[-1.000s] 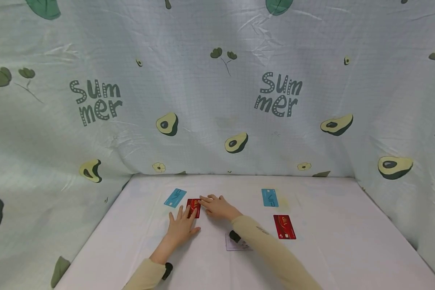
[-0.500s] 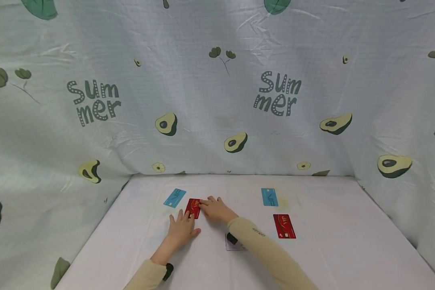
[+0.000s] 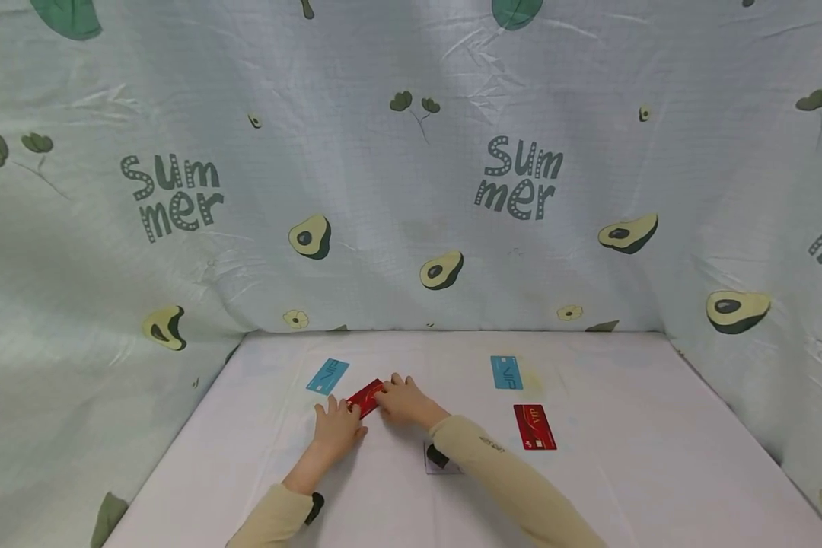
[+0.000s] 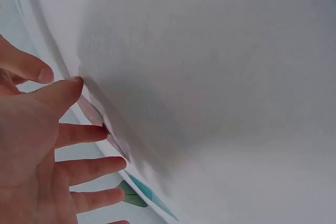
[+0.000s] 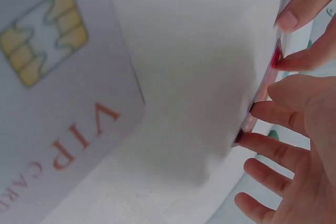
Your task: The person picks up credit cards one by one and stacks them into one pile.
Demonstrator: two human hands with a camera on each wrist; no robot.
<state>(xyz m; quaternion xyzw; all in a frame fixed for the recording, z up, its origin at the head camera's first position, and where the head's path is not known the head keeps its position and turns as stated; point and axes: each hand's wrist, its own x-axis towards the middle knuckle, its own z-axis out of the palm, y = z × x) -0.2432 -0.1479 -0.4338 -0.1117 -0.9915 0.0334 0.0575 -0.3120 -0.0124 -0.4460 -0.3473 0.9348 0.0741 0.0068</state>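
Observation:
A red VIP card (image 3: 365, 397) lies tilted on the white tabletop, with both hands on it. The left hand (image 3: 334, 428) touches its lower left end with spread, mostly straight fingers. At the upper right end, the fingertips of the right hand (image 3: 406, 400) rest on the card and cover its corner. In the right wrist view, extended fingers of the right hand (image 5: 310, 121) meet the edge of the card (image 5: 261, 98). The left wrist view shows the left hand (image 4: 44, 135) with fingers apart and one fingertip at the card.
A blue VIP card (image 3: 328, 376) lies just beyond the left hand. Another blue card (image 3: 506, 373) and a second red card (image 3: 535, 427) lie to the right. Below the right wrist is a pale VIP card (image 5: 68, 114), partly covered in the head view. A printed curtain (image 3: 383, 175) surrounds the table.
The red card between the hands has turned clockwise, from nearly upright to slanting. The right hand has shifted slightly down, and the left fingers have drawn to the card's lower left end.

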